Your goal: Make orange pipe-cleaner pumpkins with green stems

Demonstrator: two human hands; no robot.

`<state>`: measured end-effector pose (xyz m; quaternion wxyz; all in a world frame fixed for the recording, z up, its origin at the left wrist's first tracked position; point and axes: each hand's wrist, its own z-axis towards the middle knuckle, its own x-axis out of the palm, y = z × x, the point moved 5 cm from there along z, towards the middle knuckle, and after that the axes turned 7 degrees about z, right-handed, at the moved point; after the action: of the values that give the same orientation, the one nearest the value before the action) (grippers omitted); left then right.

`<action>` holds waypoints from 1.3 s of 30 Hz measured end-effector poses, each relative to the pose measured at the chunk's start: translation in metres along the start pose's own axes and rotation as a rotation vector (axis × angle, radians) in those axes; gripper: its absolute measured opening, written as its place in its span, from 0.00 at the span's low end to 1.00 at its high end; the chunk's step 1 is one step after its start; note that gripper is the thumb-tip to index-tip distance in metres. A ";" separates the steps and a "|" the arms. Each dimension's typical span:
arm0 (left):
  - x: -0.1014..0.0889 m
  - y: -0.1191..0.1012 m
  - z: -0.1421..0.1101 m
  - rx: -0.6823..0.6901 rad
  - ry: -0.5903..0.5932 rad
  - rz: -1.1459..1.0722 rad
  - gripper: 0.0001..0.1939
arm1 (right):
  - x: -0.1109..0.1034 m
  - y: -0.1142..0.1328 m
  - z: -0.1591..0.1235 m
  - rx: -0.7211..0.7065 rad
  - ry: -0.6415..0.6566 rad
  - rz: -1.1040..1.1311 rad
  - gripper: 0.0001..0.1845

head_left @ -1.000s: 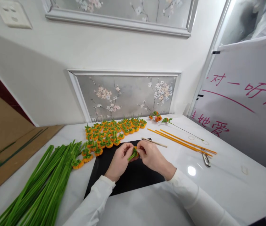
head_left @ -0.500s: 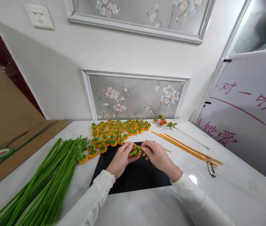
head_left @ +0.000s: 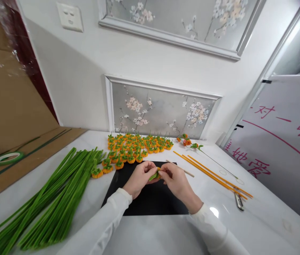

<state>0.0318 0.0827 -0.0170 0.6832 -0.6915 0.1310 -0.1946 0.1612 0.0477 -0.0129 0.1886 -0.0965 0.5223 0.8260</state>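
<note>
Above the black mat (head_left: 150,202), a small orange pipe-cleaner flower head with a green top (head_left: 154,175) is pinched between my two hands. My left hand (head_left: 140,177) is closed around its left side, the green part showing by the thumb. Thumb and fingers of my right hand (head_left: 175,179) are closed on the right edge of the same piece. Fingers cover much of it. Behind my hands stand many similar orange flower heads (head_left: 131,158) with green tops and upright stems. A thin wooden stick (head_left: 188,173) lies just beyond my right hand.
A large bundle of green pipe cleaners (head_left: 56,202) lies at left. Several orange pipe cleaners (head_left: 211,173) and a metal tool (head_left: 238,201) are at right. A finished flower spray (head_left: 189,142) rests near the wall. Green tape (head_left: 8,158) sits on cardboard (head_left: 33,150).
My view has shifted and tilted slightly. My hands have turned the flower head, so less of its orange shows, and the right fingers have come closer over it.
</note>
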 end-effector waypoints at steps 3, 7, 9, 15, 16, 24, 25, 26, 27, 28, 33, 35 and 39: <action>0.002 0.000 0.000 0.024 -0.040 -0.027 0.14 | 0.000 0.007 -0.002 -0.116 -0.074 -0.142 0.07; 0.004 -0.002 0.000 0.048 -0.059 -0.037 0.13 | -0.001 0.011 -0.004 -0.191 -0.151 -0.220 0.05; 0.004 -0.002 0.000 0.064 -0.060 -0.031 0.14 | -0.002 0.012 -0.004 -0.211 -0.170 -0.227 0.05; 0.005 0.001 0.001 0.083 -0.133 -0.035 0.14 | 0.000 0.018 -0.006 -0.263 -0.131 -0.281 0.08; 0.005 0.001 0.001 0.086 -0.142 -0.027 0.13 | 0.000 0.018 -0.006 -0.241 -0.134 -0.269 0.08; 0.013 -0.002 -0.003 0.080 -0.133 -0.009 0.13 | -0.004 -0.003 0.001 0.175 0.010 0.117 0.08; 0.014 -0.002 -0.003 0.072 -0.119 -0.003 0.13 | -0.006 -0.002 0.001 0.162 0.008 0.085 0.07; 0.015 -0.001 -0.003 0.063 -0.102 0.002 0.13 | -0.008 0.001 0.001 0.144 0.008 0.038 0.07; 0.015 -0.001 -0.003 0.054 -0.085 0.007 0.13 | -0.009 0.003 0.001 0.125 0.009 -0.012 0.06; 0.015 0.000 -0.003 0.046 -0.068 0.012 0.13 | -0.011 0.005 0.001 0.108 0.014 -0.058 0.06; 0.014 0.004 -0.002 -0.023 0.024 -0.014 0.14 | -0.014 0.010 0.001 0.054 0.082 -0.088 0.08; 0.014 0.003 -0.003 -0.074 0.057 -0.067 0.13 | -0.016 0.007 0.001 0.084 0.112 0.034 0.07; 0.010 -0.002 -0.004 -0.113 0.060 -0.140 0.10 | -0.024 0.001 0.004 0.181 0.136 0.302 0.11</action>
<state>0.0392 0.0746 -0.0141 0.6236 -0.7303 0.1134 -0.2547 0.1827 0.0454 -0.0016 0.0346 -0.0552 0.6146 0.7861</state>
